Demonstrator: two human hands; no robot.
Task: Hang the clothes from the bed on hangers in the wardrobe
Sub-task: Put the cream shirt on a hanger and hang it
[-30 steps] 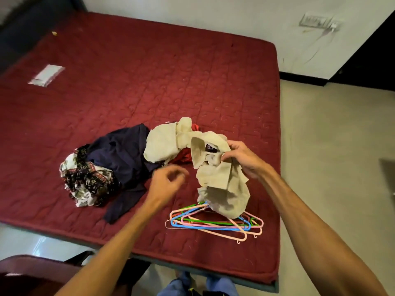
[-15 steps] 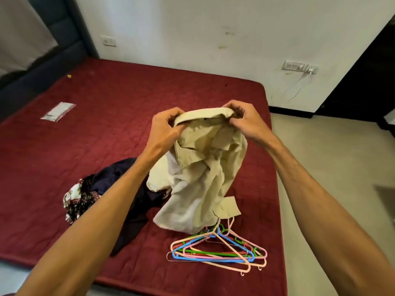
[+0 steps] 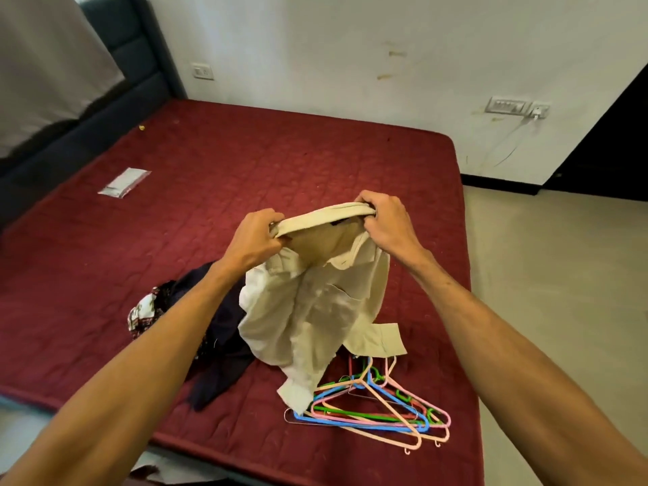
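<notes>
Holding the cream shirt (image 3: 315,303) up by its collar above the red bed (image 3: 280,163), with the left hand (image 3: 256,238) and the right hand (image 3: 385,222) each curling fingers and thumb tightly round one end of the collar band. Hanging with its lower edge reaching the coloured hangers (image 3: 371,405) lying near the bed's front edge. Lying just left of the shirt: a dark garment (image 3: 221,345) beside a patterned garment (image 3: 142,313).

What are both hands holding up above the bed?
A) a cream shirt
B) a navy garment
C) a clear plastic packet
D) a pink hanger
A: the left hand and right hand each grip the top edge of the cream shirt, which hangs down toward the hangers lying on the bed.
</notes>
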